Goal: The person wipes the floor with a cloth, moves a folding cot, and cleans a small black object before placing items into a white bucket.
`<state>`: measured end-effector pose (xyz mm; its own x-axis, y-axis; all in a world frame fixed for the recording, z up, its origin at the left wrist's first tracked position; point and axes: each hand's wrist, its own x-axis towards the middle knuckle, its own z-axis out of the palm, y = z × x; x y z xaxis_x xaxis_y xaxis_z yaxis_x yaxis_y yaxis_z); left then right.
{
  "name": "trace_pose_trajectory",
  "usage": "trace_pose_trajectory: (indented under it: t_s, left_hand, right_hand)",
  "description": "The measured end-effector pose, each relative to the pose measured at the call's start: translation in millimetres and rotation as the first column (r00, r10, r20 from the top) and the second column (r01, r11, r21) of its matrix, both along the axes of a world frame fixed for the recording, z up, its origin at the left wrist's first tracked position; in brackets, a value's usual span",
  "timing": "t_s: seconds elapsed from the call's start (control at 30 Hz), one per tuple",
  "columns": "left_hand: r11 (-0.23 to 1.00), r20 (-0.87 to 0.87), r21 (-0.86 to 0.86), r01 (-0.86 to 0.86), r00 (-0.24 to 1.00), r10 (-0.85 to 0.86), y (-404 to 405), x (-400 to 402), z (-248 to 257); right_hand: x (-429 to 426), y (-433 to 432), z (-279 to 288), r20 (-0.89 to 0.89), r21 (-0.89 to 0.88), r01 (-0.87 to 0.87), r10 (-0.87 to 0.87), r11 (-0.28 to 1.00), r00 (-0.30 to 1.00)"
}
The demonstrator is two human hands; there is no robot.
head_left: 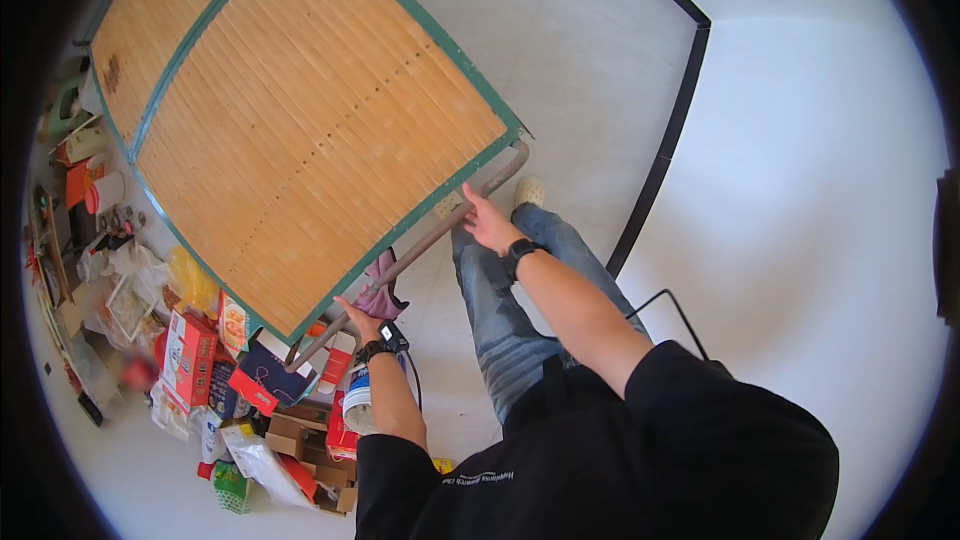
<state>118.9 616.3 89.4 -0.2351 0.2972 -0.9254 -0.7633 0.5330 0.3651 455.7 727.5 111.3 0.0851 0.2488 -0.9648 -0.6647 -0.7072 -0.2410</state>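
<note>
A bamboo-slat panel (300,120) in a green metal frame, which looks like a folding bed, stretches from near my legs to the upper left. A rust-brown metal tube (420,246) with a bent corner runs along its near end. My right hand (486,223) grips this tube towards its right end, thumb up by the green edge. Further left, my left hand (363,320) holds the same tube close to the panel's near left corner. The fingers of both hands are partly hidden beneath the tube and frame. A pink cloth (382,286) shows below the tube between my hands.
Along the left side lie red boxes (187,358), plastic bags, cardboard cartons (289,435) and other clutter. A white bucket (358,405) stands under my left forearm. To the right, a black skirting board (664,165) borders the white wall (810,165). Pale floor tiles (592,67) lie beyond my feet.
</note>
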Motion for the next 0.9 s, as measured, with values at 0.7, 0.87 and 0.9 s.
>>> trace_pose_trajectory:
  t_s: [0.7, 0.87, 0.9]
  left_hand:
    - [0.979, 0.12, -0.029, -0.204, 0.971, 0.206, 66, 115, 139]
    - [0.976, 0.102, 0.072, -0.204, 0.975, 0.196, 66, 192, 134]
    - [0.977, 0.094, 0.061, -0.204, 0.976, 0.198, 72, 217, 134]
  right_hand:
    - [96, 94, 85, -0.305, 0.008, 0.283, -0.267, 0.959, 0.914]
    - [175, 123, 91, -0.342, -0.026, 0.27, -0.262, 0.963, 0.902]
    - [196, 130, 90, -0.335, -0.025, 0.266, -0.259, 0.964, 0.906]
